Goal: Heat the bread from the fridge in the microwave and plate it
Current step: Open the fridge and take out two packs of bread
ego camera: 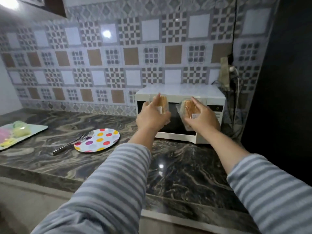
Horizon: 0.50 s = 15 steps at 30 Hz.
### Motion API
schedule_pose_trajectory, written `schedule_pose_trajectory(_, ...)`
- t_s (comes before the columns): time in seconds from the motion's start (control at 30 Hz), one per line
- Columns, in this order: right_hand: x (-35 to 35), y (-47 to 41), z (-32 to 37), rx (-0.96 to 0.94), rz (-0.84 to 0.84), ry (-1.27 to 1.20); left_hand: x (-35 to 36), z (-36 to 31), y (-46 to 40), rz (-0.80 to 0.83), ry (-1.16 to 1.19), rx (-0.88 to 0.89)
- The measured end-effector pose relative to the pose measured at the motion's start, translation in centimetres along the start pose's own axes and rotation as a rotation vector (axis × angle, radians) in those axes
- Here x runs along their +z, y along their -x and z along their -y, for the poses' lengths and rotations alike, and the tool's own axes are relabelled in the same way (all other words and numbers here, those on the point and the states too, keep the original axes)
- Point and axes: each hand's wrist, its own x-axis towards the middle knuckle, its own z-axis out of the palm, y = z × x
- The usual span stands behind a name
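Both arms are out in front, and each hand has bread. The left hand (152,116) curls round one wrapped bread packet (162,104), held on edge; the right hand (201,118) grips a second wrapped packet (187,110), slices facing us. Both hang just in front of the microwave (180,98), whose door looks closed, though the dark glass makes that hard to swear to. So one hand needs freeing: I'd say set a packet on the tabletop (177,166) beside the oven, pull the door, and strip the plastic before anything goes inside. Off to the left, well apart, the spotted plate (98,141) waits with tongs (72,143) resting on its rim, beyond it a tray (38,128).
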Motion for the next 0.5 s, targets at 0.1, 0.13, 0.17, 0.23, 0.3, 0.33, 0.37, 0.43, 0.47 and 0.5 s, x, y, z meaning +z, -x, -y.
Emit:
schedule_pose_trajectory(0.1,0.6,-5.3,0.5,-0.013,-0.064,0.03,1.6,-0.8,-5.6,0.008,0.034,0.065)
schedule_pose_trajectory(0.13,0.8,-7.1,0.6,-0.014,-0.077,0.035,2.1,-1.1,-7.3,0.009,0.059,0.083)
schedule_pose_trajectory(0.17,1.1,-8.8,0.6,-0.011,-0.086,0.037,2.7,-1.4,-9.0,0.011,0.083,0.103)
schedule_pose_trajectory(0.23,1.7,-12.0,0.5,0.008,-0.096,0.029,4.1,-1.7,-12.1,0.012,0.103,0.132)
schedule_pose_trajectory(0.3,2.6,-15.2,0.3,0.021,-0.091,0.028,5.6,-2.0,-15.3,0.022,0.079,0.131)
schedule_pose_trajectory(0.33,3.1,-16.7,0.1,0.028,-0.08,0.035,6.4,-2.1,-16.8,0.028,0.058,0.125)
schedule_pose_trajectory(0.37,3.6,-18.1,-0.1,0.038,-0.068,0.042,7.3,-2.2,-18.4,0.035,0.042,0.118)
schedule_pose_trajectory(0.43,4.7,-20.8,-0.7,0.065,-0.045,0.053,9.0,-2.3,-21.3,0.053,0.034,0.108)
schedule_pose_trajectory(0.47,5.3,-22.0,-1.0,0.08,-0.037,0.061,9.8,-2.4,-22.6,0.066,0.035,0.102)
schedule_pose_trajectory(0.5,5.8,-23.2,-1.4,0.092,-0.032,0.073,10.7,-2.4,-23.8,0.08,0.035,0.093)
